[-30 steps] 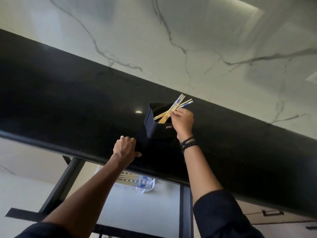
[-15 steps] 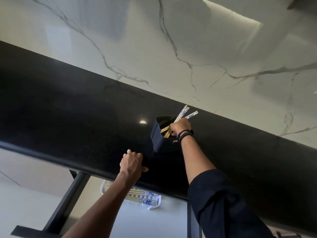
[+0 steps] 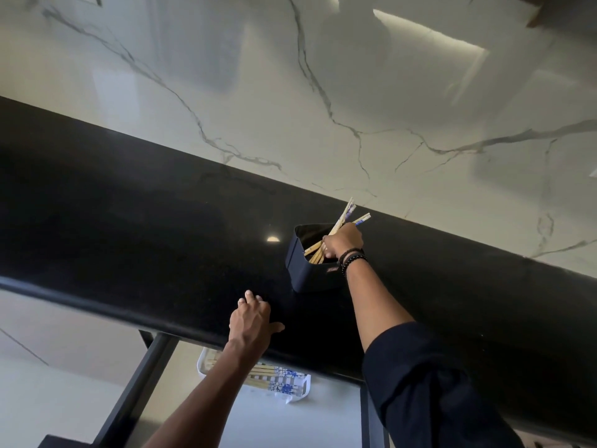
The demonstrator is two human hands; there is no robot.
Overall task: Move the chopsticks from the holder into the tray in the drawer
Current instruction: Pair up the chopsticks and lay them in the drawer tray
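Right hand: fingers curled round the bundle of chopsticks at about mid-length, wrist over the holder's rim. Beaded bracelets on the wrist.
Left hand: rests on the front edge of the black bench, thumb spread, holding nothing.
Chopsticks, location: leaning in the holder, a dark square-cornered box standing on the bench near the marble wall. Blue-and-white patterned tops stick out past my fingers; bare bamboo ends point down inside.
Tray: white, in the open drawer below the bench edge. Stowed chopsticks lie flat in it, side by side.
Handling (judged): light, stiff, smooth. A loosely held bundle would likely fan out or shed single sticks. They are long, so the lower ends could catch the holder's rim.
Where to hold (judged): round the middle, all together, drawing them out along their own lean.
Writing: small reddish tag on the holder's front wall, too small to read. No other brand or lettering seen.
Stage (judged): partway; this bundle is not yet out of the holder.
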